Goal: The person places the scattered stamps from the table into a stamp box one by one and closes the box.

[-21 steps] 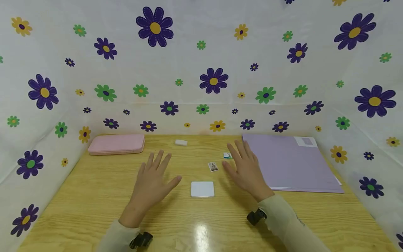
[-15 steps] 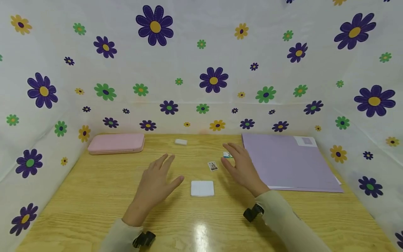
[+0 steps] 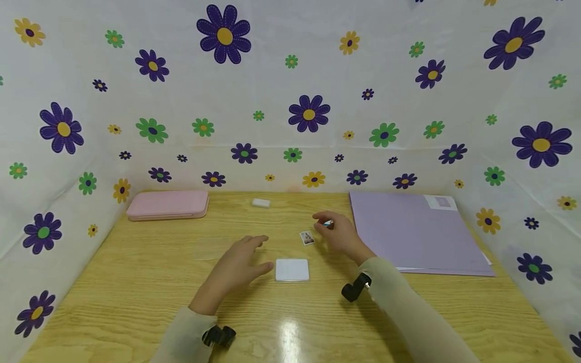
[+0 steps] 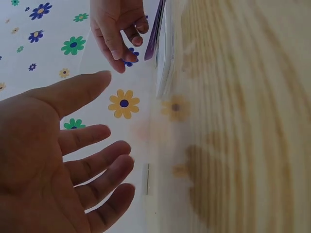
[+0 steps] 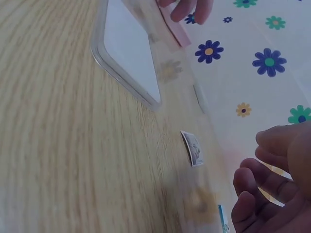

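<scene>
A small flat white rectangular case with a clear rim [image 3: 292,270] lies on the wooden table. My left hand [image 3: 239,263] hovers just left of it, thumb near its edge and fingers apart, holding nothing. Beyond the case lies a small stamp-like picture with a white border [image 3: 307,238]. My right hand [image 3: 341,234] hangs to the right of that picture with loosely bent fingers and nothing visibly held. Under its fingers a small blue-and-white piece [image 5: 223,218] shows, partly hidden in the head view. In the right wrist view, that piece lies on the table, apart from the fingertips.
A pink case [image 3: 168,205] sits at the back left. Near the back edge lies a small white block [image 3: 260,203], perhaps an eraser. Purple folders with papers [image 3: 417,234] cover the right side. A flowered cloth [image 3: 254,85] walls the table at the back and sides.
Both hands have come lower and inward, the left toward the white case, the right over the blue-and-white piece. The fingers of both hands have bent more. The objects stay in place.
</scene>
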`<state>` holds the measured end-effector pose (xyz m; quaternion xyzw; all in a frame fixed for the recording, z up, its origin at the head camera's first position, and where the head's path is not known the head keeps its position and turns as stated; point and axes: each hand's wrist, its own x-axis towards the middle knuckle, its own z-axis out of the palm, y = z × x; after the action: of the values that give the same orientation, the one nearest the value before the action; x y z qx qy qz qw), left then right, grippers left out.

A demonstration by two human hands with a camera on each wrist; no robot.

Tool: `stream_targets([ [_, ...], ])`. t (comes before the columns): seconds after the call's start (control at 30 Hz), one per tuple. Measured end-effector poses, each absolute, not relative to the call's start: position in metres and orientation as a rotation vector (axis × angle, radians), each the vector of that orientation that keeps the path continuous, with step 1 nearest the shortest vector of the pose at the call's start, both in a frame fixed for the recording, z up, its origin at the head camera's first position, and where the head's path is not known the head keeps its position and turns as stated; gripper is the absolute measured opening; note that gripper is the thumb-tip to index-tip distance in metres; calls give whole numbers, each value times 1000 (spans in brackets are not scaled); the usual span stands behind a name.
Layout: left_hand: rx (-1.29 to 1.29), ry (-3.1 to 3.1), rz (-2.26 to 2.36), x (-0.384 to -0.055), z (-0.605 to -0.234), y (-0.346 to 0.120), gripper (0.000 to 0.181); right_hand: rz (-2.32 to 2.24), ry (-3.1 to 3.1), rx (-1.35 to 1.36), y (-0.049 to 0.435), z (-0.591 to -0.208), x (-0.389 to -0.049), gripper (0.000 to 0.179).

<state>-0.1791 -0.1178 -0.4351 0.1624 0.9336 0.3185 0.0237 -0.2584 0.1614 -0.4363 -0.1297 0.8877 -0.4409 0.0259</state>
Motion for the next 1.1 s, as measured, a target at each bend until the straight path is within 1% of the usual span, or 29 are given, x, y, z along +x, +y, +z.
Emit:
stream_targets([
  [0.1, 505, 2778, 1099, -183, -436, -117, 63, -1347, 2713, -410, 159, -439, -262, 29],
  [0.27, 538, 2637, 1176, -190, -442, -117, 64, -1301, 2663, -434, 155, -443, -269, 25],
  [0.5, 603, 2578, 1120, -195, -446, -115, 68, -1224, 2627, -383, 153, -447, -274, 22],
  [0.87, 592, 2636, 1010, -192, -446, -110, 60, -1037, 2715, -461, 151, -449, -280, 13],
  [1.1, 644, 2726, 908, -191, -448, -107, 58, -985, 2727, -507, 149, -452, -284, 9],
])
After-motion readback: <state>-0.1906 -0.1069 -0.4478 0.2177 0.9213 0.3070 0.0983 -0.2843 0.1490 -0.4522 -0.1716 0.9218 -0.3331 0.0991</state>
